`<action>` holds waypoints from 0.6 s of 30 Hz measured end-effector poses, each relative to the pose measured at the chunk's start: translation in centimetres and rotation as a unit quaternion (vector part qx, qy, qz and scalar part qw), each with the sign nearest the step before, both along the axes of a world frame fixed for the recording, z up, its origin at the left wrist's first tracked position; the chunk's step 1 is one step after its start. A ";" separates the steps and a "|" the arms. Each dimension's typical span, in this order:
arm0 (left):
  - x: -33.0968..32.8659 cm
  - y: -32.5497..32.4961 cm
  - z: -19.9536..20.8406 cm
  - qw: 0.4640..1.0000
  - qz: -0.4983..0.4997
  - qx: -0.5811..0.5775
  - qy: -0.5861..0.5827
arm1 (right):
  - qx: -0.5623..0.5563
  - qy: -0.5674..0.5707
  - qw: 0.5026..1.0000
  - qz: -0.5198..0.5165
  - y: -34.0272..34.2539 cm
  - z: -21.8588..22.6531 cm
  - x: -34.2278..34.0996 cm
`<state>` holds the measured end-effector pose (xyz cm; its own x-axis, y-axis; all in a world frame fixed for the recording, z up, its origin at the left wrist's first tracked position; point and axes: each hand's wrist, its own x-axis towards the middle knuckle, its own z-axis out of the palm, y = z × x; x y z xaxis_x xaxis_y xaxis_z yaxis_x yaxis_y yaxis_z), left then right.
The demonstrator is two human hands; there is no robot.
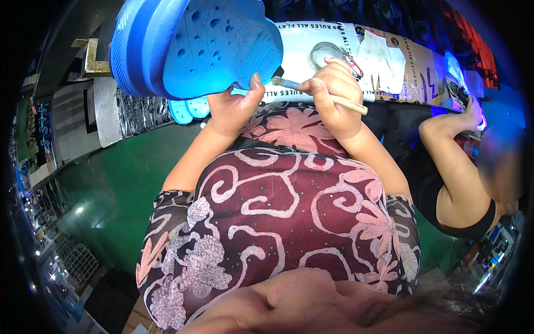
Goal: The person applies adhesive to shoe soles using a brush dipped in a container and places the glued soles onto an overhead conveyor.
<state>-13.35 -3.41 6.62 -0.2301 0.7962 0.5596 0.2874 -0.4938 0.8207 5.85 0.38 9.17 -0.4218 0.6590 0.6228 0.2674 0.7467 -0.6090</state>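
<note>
While the left hand gripped a blue clog from below, the right hand closed around a wooden-handled brush touching its edge.

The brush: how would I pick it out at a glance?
Start at the big blue clog raised in the left hand. Just right of it, the right hand grips a thin brush with a pale wooden handle, its tip pointing toward the clog. It is the only stick-like thing there.

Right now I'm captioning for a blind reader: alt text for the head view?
Left hand holds up a blue perforated clog; right hand grips a wooden-handled brush beside it. A co-worker's arm rests at right.
</note>
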 end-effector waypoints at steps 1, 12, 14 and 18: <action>0.0 0.0 -0.1 1.000 0.003 0.008 -0.004 | -0.006 0.007 1.000 0.002 -0.1 0.0 0.2; -0.5 1.4 1.0 0.986 0.024 -0.162 0.038 | -0.121 0.117 0.982 -0.087 0.5 -0.8 1.8; -0.3 1.7 1.2 0.988 0.014 -0.149 0.038 | -0.126 0.112 0.982 -0.087 0.7 -0.6 1.9; -0.1 1.7 3.4 0.984 -0.014 -0.177 0.020 | -0.110 0.131 0.979 -0.110 0.6 -0.4 2.7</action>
